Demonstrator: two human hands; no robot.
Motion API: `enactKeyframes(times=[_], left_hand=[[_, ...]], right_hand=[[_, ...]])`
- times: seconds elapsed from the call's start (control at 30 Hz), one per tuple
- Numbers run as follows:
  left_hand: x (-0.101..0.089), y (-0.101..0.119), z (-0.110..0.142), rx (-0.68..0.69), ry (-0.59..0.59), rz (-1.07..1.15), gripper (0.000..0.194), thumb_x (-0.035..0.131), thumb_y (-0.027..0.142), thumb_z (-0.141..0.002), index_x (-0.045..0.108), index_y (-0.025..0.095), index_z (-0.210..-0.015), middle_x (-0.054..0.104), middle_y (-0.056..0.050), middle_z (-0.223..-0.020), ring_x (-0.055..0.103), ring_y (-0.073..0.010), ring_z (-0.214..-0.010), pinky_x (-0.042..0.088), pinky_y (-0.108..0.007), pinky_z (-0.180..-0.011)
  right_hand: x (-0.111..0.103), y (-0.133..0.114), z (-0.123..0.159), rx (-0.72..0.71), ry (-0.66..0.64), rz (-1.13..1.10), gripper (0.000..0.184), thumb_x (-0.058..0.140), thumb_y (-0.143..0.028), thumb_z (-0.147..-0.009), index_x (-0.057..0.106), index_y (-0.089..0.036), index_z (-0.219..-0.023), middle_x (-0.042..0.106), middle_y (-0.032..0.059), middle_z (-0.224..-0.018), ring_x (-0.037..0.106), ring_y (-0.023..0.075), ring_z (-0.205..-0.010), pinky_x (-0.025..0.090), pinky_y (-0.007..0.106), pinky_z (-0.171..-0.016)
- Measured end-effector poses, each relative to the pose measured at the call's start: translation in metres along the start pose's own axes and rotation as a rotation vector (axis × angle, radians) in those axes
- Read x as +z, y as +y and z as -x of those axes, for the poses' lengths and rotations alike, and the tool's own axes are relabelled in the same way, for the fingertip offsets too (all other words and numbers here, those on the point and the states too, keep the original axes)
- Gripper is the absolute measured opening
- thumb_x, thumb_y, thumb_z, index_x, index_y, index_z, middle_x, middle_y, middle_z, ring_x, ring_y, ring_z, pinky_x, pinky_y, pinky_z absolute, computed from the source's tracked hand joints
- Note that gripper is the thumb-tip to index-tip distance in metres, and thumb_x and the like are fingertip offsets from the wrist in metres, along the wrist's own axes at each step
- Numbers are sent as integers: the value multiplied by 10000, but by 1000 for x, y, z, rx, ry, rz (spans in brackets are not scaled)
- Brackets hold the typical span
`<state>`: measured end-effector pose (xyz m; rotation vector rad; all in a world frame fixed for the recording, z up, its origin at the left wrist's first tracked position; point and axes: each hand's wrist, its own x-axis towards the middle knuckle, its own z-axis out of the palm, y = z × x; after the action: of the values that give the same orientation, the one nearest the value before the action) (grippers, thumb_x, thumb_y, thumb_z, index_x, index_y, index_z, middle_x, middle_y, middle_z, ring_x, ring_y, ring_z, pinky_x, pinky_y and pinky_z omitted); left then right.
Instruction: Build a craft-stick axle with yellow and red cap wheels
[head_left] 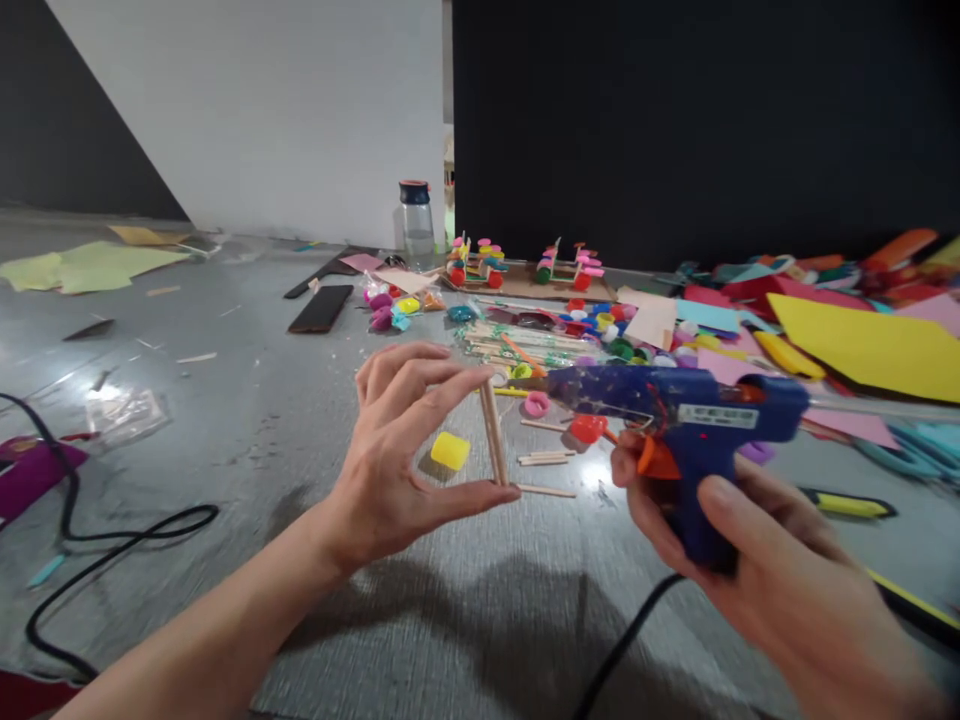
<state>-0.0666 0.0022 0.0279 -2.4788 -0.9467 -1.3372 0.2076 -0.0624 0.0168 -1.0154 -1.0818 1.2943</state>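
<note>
Between the thumb and fingertips of my left hand (397,450), a few short wooden sticks (493,435) stand nearly upright, side by side. My right hand (720,530) is wrapped round the handle of a blue hot glue gun (675,400), with fingers at its orange trigger (658,460). The gun's nozzle (529,383) points left, close to the upper end of the sticks. A clear glue stick (847,402) sticks out of its back. On the table beyond my left hand sits a yellow bottle cap (450,452). Loose wooden sticks (546,458) and a red cap (589,429) lie near the nozzle.
Two small assembled models with coloured caps (476,265) stand at the back by a water bottle (417,220). Coloured paper (870,345), scissors (915,450) and a yellow cutter (851,503) lie to the right. Black cables (75,480) run across the left side and beneath the gun.
</note>
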Motion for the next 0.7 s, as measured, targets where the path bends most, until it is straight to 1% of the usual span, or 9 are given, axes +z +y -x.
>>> enactKeyframes(times=[0.1,0.17,0.27,0.37,0.43,0.5,0.57,0.63,0.7], left_hand=[[0,0,-1,9,-23,-5,801,819,620,-755,517,308,-1429,651,-87,-1198,534,-335,-1229,421,-554,-1047],[0,0,-1,12,-27,-3,809,819,620,-754,507,333,-1443,649,-79,-1198,538,-332,-1227,427,-551,-1045],[1,-1,0,21,-13,9,827,815,632,-750,500,344,-1458,650,-75,-1193,543,-330,-1223,431,-554,-1050],[1,-1,1,28,-6,20,839,818,628,-748,500,337,-1468,646,-78,-1198,544,-334,-1227,428,-558,-1058],[2,-1,1,34,-11,26,852,824,622,-745,501,324,-1474,643,-86,-1202,542,-341,-1233,425,-565,-1064],[1,-1,1,38,-15,27,857,825,619,-745,501,317,-1478,643,-90,-1203,541,-344,-1235,427,-569,-1065],[1,0,1,35,-17,26,850,822,618,-750,497,327,-1479,645,-86,-1199,542,-340,-1235,431,-563,-1064],[1,0,1,30,-17,29,842,814,628,-754,490,349,-1479,648,-79,-1195,543,-332,-1236,432,-554,-1067],[1,0,1,30,-18,34,844,811,634,-753,482,364,-1482,654,-73,-1192,545,-327,-1237,431,-548,-1070]], right_hand=[[3,2,0,-20,129,-51,140,756,-460,-851,753,-346,-932,688,76,-974,591,233,-649,412,372,-442],[4,2,0,-17,194,-65,153,746,-463,-845,755,-364,-961,672,83,-1039,626,286,-756,440,401,-465],[1,3,0,17,238,-66,207,744,-476,-827,751,-367,-1003,638,96,-1088,626,337,-888,457,410,-469],[-5,2,1,72,288,-53,227,753,-480,-808,751,-350,-994,620,106,-1124,616,361,-953,469,406,-471],[-7,1,1,105,283,-71,209,758,-469,-804,747,-355,-978,625,100,-1130,617,353,-945,489,411,-487],[-5,-1,1,114,244,-89,163,752,-449,-812,748,-358,-947,639,93,-1087,619,327,-880,496,412,-490],[-1,-2,0,83,195,-76,129,732,-441,-830,761,-351,-917,646,93,-1005,605,294,-776,482,410,-470],[3,-2,0,24,164,-39,151,698,-452,-855,780,-332,-895,642,99,-936,578,266,-696,462,404,-448],[6,-2,0,-6,143,-12,180,686,-458,-861,794,-314,-862,635,103,-883,565,254,-661,456,395,-432]])
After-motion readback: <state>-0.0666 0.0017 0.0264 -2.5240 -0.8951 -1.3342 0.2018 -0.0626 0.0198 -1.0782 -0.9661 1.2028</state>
